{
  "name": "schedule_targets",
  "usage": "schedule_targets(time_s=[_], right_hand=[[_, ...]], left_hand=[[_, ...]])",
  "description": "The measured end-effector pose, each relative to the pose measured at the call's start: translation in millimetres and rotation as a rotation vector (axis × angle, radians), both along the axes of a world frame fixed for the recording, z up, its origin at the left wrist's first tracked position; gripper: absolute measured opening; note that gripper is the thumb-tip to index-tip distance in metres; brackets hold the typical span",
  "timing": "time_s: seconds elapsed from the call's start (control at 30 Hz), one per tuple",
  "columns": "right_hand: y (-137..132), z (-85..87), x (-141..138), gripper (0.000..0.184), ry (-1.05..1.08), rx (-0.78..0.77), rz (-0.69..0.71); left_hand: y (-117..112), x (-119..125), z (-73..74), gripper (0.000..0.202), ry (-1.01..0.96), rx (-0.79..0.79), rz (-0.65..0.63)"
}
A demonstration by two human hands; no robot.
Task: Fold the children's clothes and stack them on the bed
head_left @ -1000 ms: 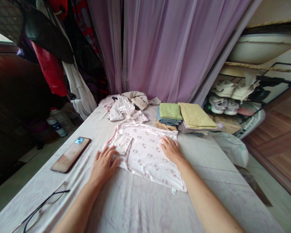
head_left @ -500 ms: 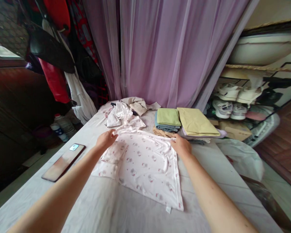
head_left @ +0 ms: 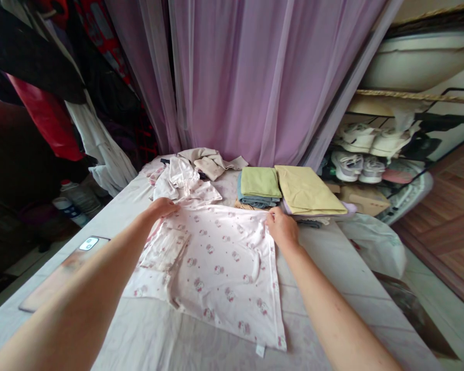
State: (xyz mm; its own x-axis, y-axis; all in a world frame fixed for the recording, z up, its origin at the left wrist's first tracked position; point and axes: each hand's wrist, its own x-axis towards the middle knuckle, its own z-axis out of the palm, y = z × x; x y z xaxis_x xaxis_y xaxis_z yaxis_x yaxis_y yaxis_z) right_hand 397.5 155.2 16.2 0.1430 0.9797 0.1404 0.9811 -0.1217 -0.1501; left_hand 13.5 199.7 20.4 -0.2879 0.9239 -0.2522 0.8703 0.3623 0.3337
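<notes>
A white garment with small pink prints [head_left: 216, 263] lies spread flat on the pale bed sheet [head_left: 332, 268] in front of me. Both my arms reach out to its far edge. My left hand [head_left: 161, 207] pinches the far left corner of the garment, fingers closed on the cloth. My right hand [head_left: 281, 226] grips the far right corner the same way. One sleeve is folded in over the left side of the garment.
Folded green, blue and yellow cloths [head_left: 290, 189] are stacked just beyond my right hand. A heap of unfolded pale clothes [head_left: 193, 172] lies at the far edge. A phone [head_left: 64, 270] rests at the left. Purple curtain behind, shoe rack [head_left: 371, 154] right.
Both hands moved from pressing flat on the garment's middle to its far corners and closed on them. The view shifted, and the glasses at the lower left left the frame.
</notes>
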Motion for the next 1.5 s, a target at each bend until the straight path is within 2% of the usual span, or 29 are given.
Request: schedule_targets(time_s=[0.1,0.23,0.33,0.4,0.47,0.53,0.57,0.6,0.67,0.77,0.87,0.97,1.07,1.17,1.3,1.5], right_hand=[[2.8,-4.3,-6.2,0.029,-0.015,0.026,-0.005],[-0.8,-10.9,-11.9,0.033,-0.045,-0.014,-0.004],[-12.1,-9.6,-14.8,0.041,-0.008,0.011,0.009],[-23.6,-8.6,-20.3,0.047,0.035,0.057,0.066],[-37.0,-11.2,-30.6,0.047,0.074,0.094,0.194],[-50.4,-18.3,-44.2,0.048,0.092,0.09,0.361],[-56.6,-23.0,-50.9,0.05,0.089,0.069,0.435],[-62.2,-27.9,-56.6,0.052,0.079,0.035,0.49],[-70.7,-36.5,-63.1,0.055,0.044,-0.049,0.533],[-76.2,-42.0,-58.2,0.056,0.004,-0.132,0.49],[-77.9,-41.6,-40.6,0.053,0.006,-0.132,0.406],[-85.9,-45.1,-18.9,0.045,0.067,-0.013,0.326],[-102.6,-53.4,-0.3,0.039,0.104,0.158,0.117],[-117.4,-57.9,8.8,0.034,0.102,0.183,-0.026],[-120.5,-52.3,7.9,0.036,0.133,0.085,0.008],[-111.9,-44.2,5.5,0.037,0.16,0.029,0.008]], left_hand=[[-10.4,3.3,-9.1,0.037,-0.077,0.094,0.085],[-23.2,8.4,-14.8,0.04,-0.152,0.175,0.167],[-37.5,14.6,-16.3,0.046,-0.131,0.283,0.167],[-56.0,22.5,-20.6,0.049,-0.043,0.417,0.045],[-81.7,34.3,-29.0,0.046,0.057,0.542,-0.213],[-109.6,48.2,-39.5,0.045,0.126,0.562,-0.48],[-122.4,54.9,-44.3,0.047,0.159,0.536,-0.566],[-133.4,60.9,-48.3,0.05,0.19,0.491,-0.61],[-148.1,70.0,-52.4,0.056,0.24,0.401,-0.617],[-153.9,76.2,-50.1,0.06,0.276,0.316,-0.57],[-151.8,77.6,-44.6,0.061,0.276,0.299,-0.557],[-151.2,78.1,-42.2,0.061,0.274,0.294,-0.55],[-152.0,79.3,-41.4,0.062,0.274,0.289,-0.554],[-152.4,83.5,-38.7,0.059,0.276,0.242,-0.538],[-154.2,93.0,-34.3,0.054,0.316,0.145,-0.497],[-158.5,98.8,-37.3,0.053,0.356,0.204,-0.461]])
